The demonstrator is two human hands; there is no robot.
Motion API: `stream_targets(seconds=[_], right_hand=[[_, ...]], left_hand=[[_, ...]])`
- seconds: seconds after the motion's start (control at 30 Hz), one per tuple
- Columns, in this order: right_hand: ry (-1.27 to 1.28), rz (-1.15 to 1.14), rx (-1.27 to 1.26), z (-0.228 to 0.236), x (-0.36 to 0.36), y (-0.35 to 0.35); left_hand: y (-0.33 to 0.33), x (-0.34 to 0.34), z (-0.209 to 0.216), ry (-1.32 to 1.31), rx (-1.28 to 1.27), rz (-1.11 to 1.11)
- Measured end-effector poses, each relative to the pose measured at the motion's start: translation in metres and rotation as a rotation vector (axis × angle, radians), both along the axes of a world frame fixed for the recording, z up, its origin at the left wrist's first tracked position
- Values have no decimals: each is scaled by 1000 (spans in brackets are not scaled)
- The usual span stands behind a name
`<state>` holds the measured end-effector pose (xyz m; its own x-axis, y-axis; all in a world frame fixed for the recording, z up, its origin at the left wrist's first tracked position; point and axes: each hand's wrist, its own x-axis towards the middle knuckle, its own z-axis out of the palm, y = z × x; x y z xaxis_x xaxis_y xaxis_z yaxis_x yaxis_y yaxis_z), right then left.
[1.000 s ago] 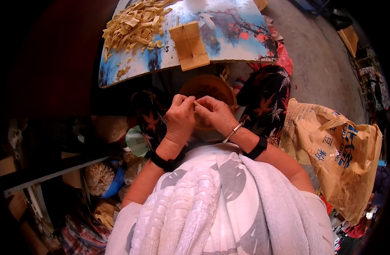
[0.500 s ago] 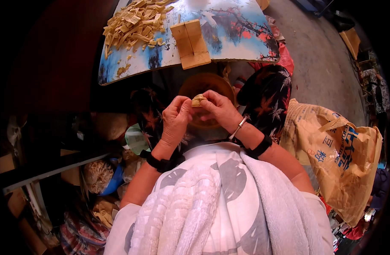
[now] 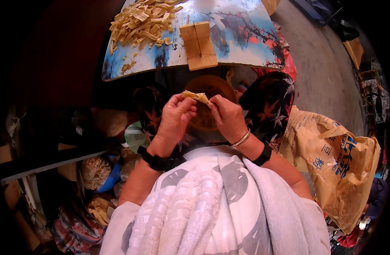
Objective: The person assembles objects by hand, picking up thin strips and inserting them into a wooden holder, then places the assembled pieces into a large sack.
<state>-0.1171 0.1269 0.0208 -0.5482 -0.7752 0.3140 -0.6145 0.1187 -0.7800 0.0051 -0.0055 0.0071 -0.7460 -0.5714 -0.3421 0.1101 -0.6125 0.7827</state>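
Observation:
A pale yellow, dried-looking strip (image 3: 196,96) is stretched between my two hands, and its middle looks folded or twisted. My left hand (image 3: 173,119) is closed, pinching the strip's left end between thumb and fingers. At the other end, my right hand (image 3: 228,118) is closed on it with thumb and forefinger. Both hands are above a round brown basin (image 3: 208,81) between my knees; its inside is dark and partly hidden by my hands. Beyond them, an L-shaped wooden block (image 3: 198,44) with a dark line down its middle stands at the table's near edge.
A heap of similar yellow strips (image 3: 141,23) lies on the picture-printed tabletop (image 3: 241,46) at the far left. To my right stands a large crumpled paper sack (image 3: 327,165). On the left are a metal rail (image 3: 54,166) and a blue bag (image 3: 112,176) with pale contents.
The strip, earlier bunched up small between my fingertips, now shows longer, extended between my hands. My right hand has shifted slightly right and turned. The view has shifted a little.

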Motion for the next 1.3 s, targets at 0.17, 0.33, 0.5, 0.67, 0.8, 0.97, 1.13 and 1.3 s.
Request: stream_targets(seconds=[0.17,0.33,0.5,0.67,0.8,0.97,1.13,1.3], right_hand=[[128,50,-52,-3,4,-4],[-341,82,-41,10,-15,-13],[-538,142,-54,1,-25,-17],[-491,92,28,5,-33,-18],[-811,208,44,11,-35,-25],[-1218,209,-24,34,-46,-28],[-1057,162,12,40,-59,-43],[-734,86,-115,44,-91,-76]], left_hand=[[21,-9,5,61,20,-22],[10,-4,11,43,-11,-216],[15,-8,13,127,108,-319],[23,-9,13,-1,-138,-316],[28,-13,39,-93,-328,-220],[-2,2,45,-202,-466,-278],[-37,-19,58,-291,-820,-297],[-74,-67,69,-244,-1407,-17]])
